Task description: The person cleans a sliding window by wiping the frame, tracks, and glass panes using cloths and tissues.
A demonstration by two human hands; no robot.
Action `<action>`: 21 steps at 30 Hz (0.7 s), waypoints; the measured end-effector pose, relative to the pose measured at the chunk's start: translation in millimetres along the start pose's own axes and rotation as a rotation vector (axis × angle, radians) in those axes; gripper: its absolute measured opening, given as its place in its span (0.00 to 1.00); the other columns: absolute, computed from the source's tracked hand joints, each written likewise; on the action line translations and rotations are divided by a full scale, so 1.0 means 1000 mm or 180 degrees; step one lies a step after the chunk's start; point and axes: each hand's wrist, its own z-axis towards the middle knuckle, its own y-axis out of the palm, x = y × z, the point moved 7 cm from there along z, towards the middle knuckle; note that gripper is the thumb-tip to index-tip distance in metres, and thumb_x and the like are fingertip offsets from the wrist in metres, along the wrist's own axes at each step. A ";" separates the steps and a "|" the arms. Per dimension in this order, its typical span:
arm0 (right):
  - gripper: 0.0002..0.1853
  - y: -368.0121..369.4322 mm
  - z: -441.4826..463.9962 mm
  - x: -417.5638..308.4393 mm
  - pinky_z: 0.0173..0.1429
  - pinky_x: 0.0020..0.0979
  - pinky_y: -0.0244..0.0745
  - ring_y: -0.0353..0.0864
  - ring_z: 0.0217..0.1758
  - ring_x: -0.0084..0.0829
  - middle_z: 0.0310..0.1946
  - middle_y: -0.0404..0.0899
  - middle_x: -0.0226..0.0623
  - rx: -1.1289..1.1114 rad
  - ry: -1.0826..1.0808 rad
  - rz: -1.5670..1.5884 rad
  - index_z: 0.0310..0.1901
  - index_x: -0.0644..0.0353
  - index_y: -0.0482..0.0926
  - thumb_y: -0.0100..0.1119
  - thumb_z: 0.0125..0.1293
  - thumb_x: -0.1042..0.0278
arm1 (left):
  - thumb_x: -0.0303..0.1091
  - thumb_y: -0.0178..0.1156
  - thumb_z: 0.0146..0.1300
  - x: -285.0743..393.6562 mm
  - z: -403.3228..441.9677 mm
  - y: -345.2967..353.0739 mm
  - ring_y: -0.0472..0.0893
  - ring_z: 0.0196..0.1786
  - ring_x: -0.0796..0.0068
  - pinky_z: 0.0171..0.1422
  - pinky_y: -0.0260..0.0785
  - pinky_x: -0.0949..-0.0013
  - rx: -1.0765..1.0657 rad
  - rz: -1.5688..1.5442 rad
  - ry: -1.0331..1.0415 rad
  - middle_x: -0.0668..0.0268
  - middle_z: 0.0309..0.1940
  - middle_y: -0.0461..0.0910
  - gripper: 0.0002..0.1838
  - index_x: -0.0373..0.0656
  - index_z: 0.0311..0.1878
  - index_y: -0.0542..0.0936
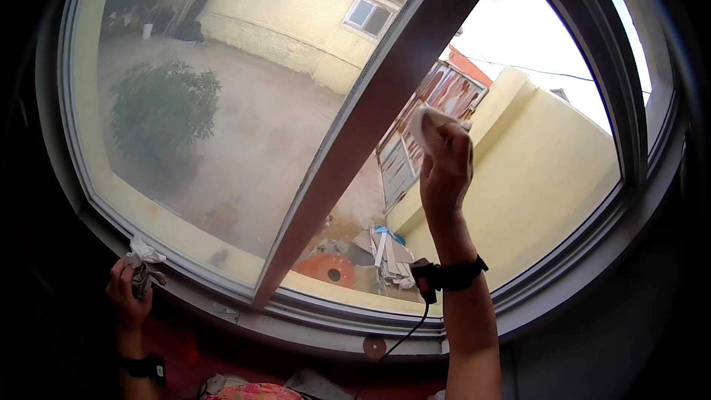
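My right hand [449, 154] is raised in front of the right window pane [544, 148], its fingers closed on a folded white cloth [424, 127]. Whether the cloth presses on the glass, I cannot tell. At the lower left, my left hand [126, 292] rests by the window sill with its fingers wrapped round a crumpled grey rag [143, 278]. A white wad [147, 251] sticks up from the top of that rag, against the frame. Both wrists wear black straps, and a cable hangs from the right one.
A slanting window bar [363, 133] divides the right pane from the hazy left pane [244, 104]. Below runs the sill [296, 326]. Pink patterned fabric [255, 392] lies at the bottom edge. Outside are a bush [167, 100], a yellow wall and a rusty gate.
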 end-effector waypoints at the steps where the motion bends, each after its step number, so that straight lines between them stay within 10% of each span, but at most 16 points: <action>1: 0.22 -0.006 0.018 0.009 0.49 0.36 0.73 0.73 0.42 0.38 0.40 0.71 0.35 0.0160 0.0229 0.0025 0.49 0.56 0.79 0.59 0.49 0.82 | 0.34 0.60 0.51 0.001 -0.001 0.001 0.75 0.48 0.43 0.48 0.71 0.51 0.0014 0.0049 -0.0013 0.47 0.49 0.71 0.23 0.36 0.49 0.69; 6: 0.22 0.017 -0.023 -0.022 0.51 0.36 0.72 0.73 0.44 0.37 0.42 0.71 0.36 0.0229 0.0324 0.0162 0.51 0.60 0.78 0.56 0.52 0.82 | 0.34 0.61 0.50 0.006 -0.004 0.009 0.75 0.48 0.44 0.49 0.71 0.52 0.0011 0.0002 -0.0144 0.47 0.48 0.71 0.23 0.37 0.49 0.70; 21: 0.23 0.083 -0.383 -0.175 0.47 0.32 0.74 0.75 0.42 0.33 0.43 0.74 0.32 -0.2467 0.1108 0.1463 0.53 0.56 0.76 0.55 0.51 0.76 | 0.28 0.61 0.44 0.053 0.033 0.017 0.76 0.44 0.44 0.43 0.72 0.54 -0.0437 -0.0073 0.0534 0.48 0.47 0.72 0.25 0.38 0.49 0.70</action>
